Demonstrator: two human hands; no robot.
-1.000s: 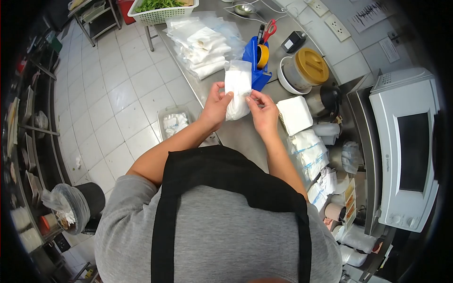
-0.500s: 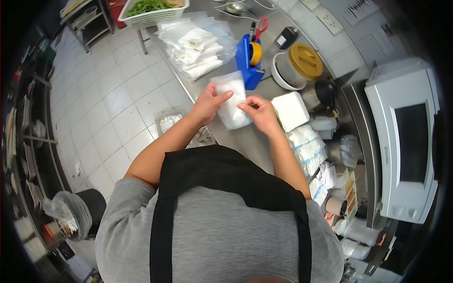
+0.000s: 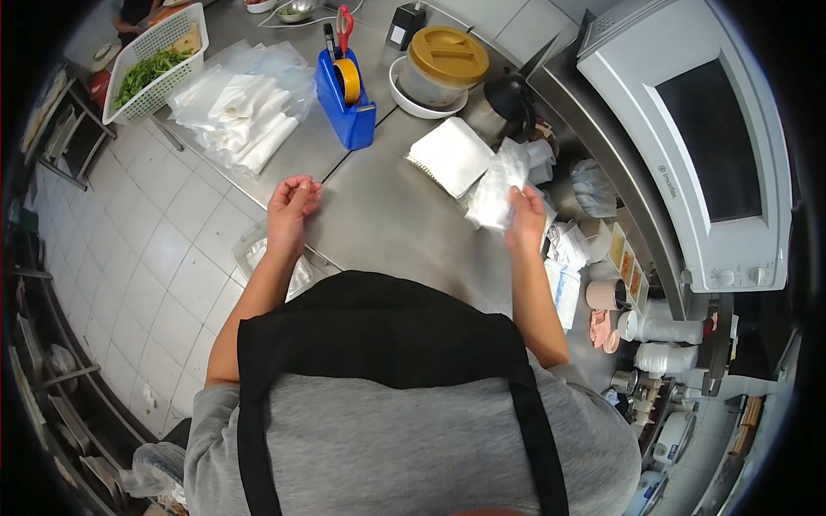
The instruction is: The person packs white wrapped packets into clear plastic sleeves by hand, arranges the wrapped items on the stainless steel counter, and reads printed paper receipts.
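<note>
My right hand [image 3: 527,219], at the right of the steel counter, grips a crumpled white plastic bag [image 3: 497,191]. The bag is over the right edge of a stack of white square sheets [image 3: 451,156]. Other folded white plastic packets [image 3: 564,288] lie just below that hand. On the left, my left hand [image 3: 292,211] hovers by the counter's front edge, fingers curled together, nothing visible in them. Beyond it lies a pile of flattened white plastic bags [image 3: 245,120]. A blue tape dispenser [image 3: 351,125] with yellow tape, red scissors [image 3: 344,30] and a marker stands between the hands, farther back.
A tub with a yellow lid [image 3: 447,56] sits in a white bowl at the back. A white microwave [image 3: 714,138] stands on the right. A white basket of greens [image 3: 155,73] is at far left. Below the counter's left edge is a clear container [image 3: 249,245].
My hands, together on a white folded packet before, are now apart. My right hand is over at the right with a crumpled plastic bag; the left holds no packet. The view has turned right.
</note>
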